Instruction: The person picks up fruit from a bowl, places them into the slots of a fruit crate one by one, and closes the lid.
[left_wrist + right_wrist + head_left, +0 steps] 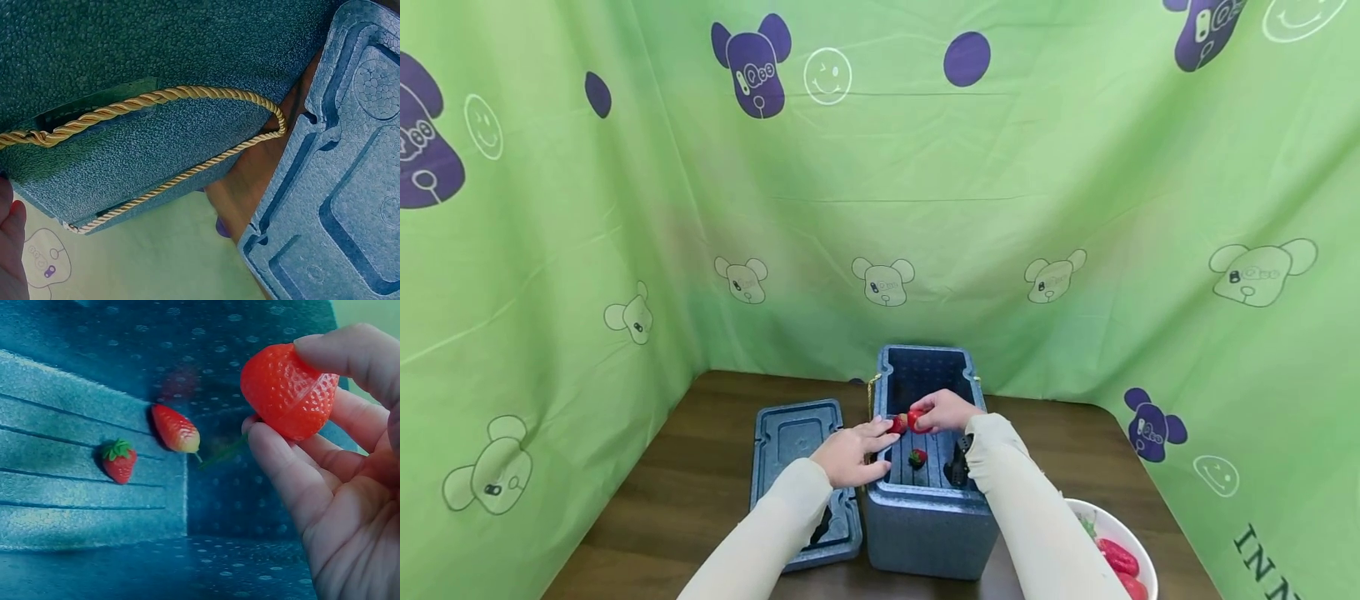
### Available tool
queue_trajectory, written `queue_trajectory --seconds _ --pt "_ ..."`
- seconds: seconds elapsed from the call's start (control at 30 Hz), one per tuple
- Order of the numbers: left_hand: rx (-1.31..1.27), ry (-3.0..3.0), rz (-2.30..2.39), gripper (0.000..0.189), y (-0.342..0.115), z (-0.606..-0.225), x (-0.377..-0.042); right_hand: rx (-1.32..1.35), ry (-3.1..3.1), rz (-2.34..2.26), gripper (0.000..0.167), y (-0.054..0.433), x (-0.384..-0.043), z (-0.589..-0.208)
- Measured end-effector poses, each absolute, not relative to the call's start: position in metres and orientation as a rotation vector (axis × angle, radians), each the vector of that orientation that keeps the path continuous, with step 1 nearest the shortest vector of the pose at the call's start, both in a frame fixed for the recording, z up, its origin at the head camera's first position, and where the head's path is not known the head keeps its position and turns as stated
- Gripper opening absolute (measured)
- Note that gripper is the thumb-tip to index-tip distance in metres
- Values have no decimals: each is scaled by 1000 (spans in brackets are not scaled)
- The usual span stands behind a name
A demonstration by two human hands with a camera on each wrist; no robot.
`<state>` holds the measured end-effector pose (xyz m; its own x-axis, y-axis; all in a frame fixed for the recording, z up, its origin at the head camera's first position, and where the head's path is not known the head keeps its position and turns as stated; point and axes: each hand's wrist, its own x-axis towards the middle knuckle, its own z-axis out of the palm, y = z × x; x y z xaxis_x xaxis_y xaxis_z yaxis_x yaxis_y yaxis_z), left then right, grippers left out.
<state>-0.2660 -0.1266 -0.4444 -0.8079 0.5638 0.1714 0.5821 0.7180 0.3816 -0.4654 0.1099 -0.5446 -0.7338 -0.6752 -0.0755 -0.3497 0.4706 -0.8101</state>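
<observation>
Your right hand [946,410] pinches a large red strawberry [287,387], thumb above and fingers below, with the jaws of the grip spread about its width. Holding it by the sides likely keeps its surface from slipping and leaves it clear to release. The held strawberry is above the interior of the blue box [932,537], apart from the ribbed platform [62,487].

Your left hand [847,456] holds nothing that the pictures show; its fingers lie extended at the box's left rim, probably to steady it.

On the platform, note 2 strawberries: a small leafy strawberry [120,464], and a yellow-tipped strawberry [176,429] at the platform's edge, where it could roll off.

A gold rope [194,92] hangs on the box's left side. The lid [793,429] lies beside the box on the table [640,500], presumably for top access. At your right, a white bowl [1150,562] holds more red fruit [1117,556], within easy reach.
</observation>
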Motion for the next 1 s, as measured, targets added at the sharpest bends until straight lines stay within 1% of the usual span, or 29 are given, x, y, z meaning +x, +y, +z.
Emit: queue_trajectory --seconds 0.07,0.17,0.27,0.3,0.37,0.5,0.53,0.57,0.63,0.7,0.73,0.77,0.83,0.9,1.0 --pt "-957 -2865 -657 48 -127 -445 -265 -770 2346 -1129 35 108 -475 -560" --pt "-956 -2860 -662 48 -128 -445 -265 -808 2282 -1189 39 112 -498 -591" --pt "-953 -2862 -660 48 -128 -445 -266 -799 2280 -1171 40 112 -506 -601" --pt "-952 -2862 -658 48 -128 -445 -266 -812 2310 -1142 40 110 -490 -584" --pt "-950 -2864 -654 48 -128 -444 -266 -796 2330 -1112 38 106 -477 -569" --pt "-954 -2867 -661 48 -127 -445 -265 -736 2322 -1118 32 100 -423 -506" --pt "-956 -2870 -657 48 -127 -446 -265 -688 2305 -1132 31 98 -421 -502" --pt "-958 -2871 -654 49 -127 -447 -265 -664 2304 -1134 31 96 -406 -484" --pt "-961 -2865 -652 49 -128 -449 -265 -631 2312 -1134 33 91 -384 -461" --pt "-961 -2853 -639 49 -130 -451 -265 -559 2337 -1100 36 84 -369 -442" --pt "-957 -2850 -633 49 -130 -452 -264 -540 2340 -1096 36 81 -366 -439" --pt "-956 -2844 -634 48 -131 -453 -264 -561 2336 -1096 36 80 -370 -444" --pt "-952 -2835 -636 48 -131 -453 -264 -622 2296 -1125 36 83 -390 -467" --pt "-952 -2830 -647 48 -130 -452 -263 -677 2275 -1150 37 88 -421 -505" --pt "-950 -2829 -678 48 -126 -449 -262 -722 2238 -1199 43 99 -481 -577"
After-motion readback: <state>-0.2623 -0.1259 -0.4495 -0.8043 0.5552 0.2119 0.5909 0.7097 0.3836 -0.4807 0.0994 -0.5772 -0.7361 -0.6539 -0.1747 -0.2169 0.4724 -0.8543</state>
